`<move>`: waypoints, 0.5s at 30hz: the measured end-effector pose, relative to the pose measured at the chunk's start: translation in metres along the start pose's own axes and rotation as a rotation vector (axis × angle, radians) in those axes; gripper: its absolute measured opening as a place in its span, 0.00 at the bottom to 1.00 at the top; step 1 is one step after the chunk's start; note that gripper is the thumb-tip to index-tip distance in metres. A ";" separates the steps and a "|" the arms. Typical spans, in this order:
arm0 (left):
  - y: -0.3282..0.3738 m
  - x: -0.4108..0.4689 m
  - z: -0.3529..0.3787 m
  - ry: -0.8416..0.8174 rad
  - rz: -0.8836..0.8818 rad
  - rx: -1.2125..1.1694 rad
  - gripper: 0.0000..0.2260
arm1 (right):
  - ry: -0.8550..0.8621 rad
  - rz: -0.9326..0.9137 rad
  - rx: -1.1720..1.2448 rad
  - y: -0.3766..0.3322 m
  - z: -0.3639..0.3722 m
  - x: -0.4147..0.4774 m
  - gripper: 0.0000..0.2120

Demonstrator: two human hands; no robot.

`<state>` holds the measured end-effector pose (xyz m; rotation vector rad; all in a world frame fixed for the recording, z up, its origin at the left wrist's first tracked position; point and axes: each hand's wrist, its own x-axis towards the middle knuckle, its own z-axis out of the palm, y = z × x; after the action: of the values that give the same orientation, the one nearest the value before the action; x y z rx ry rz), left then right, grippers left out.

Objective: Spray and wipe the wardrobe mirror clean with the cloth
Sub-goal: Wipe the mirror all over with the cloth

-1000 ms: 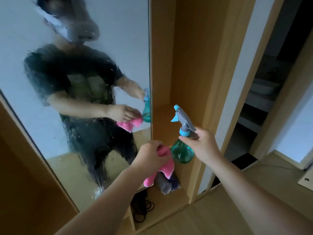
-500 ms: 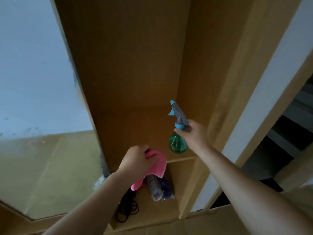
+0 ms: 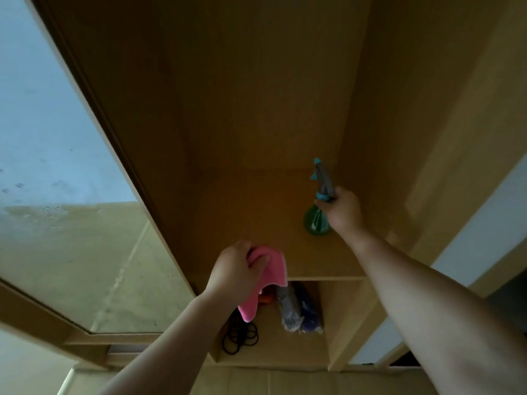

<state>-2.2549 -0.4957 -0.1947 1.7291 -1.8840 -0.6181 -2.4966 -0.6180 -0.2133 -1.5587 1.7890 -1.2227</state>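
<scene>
The wardrobe mirror (image 3: 48,172) fills the left side, its glass streaked with droplets. My left hand (image 3: 236,270) grips a pink cloth (image 3: 263,276), which hangs down in front of the shelf edge, right of the mirror. My right hand (image 3: 342,210) holds a green spray bottle (image 3: 316,222) by its neck, under the grey and blue trigger head (image 3: 322,178). The bottle stands upright on or just above the wooden shelf (image 3: 256,212) inside the open wardrobe compartment.
Below the shelf, a lower compartment holds a coil of black cable (image 3: 241,336) and a bundle of blue-grey fabric (image 3: 299,309). Wooden side panels (image 3: 399,138) enclose the compartment. A white wall strip (image 3: 470,238) lies at the right.
The view has swung from the mirror to the wardrobe compartment. My right hand has carried the spray bottle deeper in and down toward the shelf. My left hand keeps the cloth.
</scene>
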 end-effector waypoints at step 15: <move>-0.004 0.004 0.012 0.002 -0.006 -0.048 0.06 | -0.049 0.081 -0.049 0.024 0.018 0.002 0.10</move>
<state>-2.2595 -0.4999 -0.2065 1.7049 -1.8487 -0.6574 -2.4952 -0.6263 -0.2418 -1.5144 1.8443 -1.1015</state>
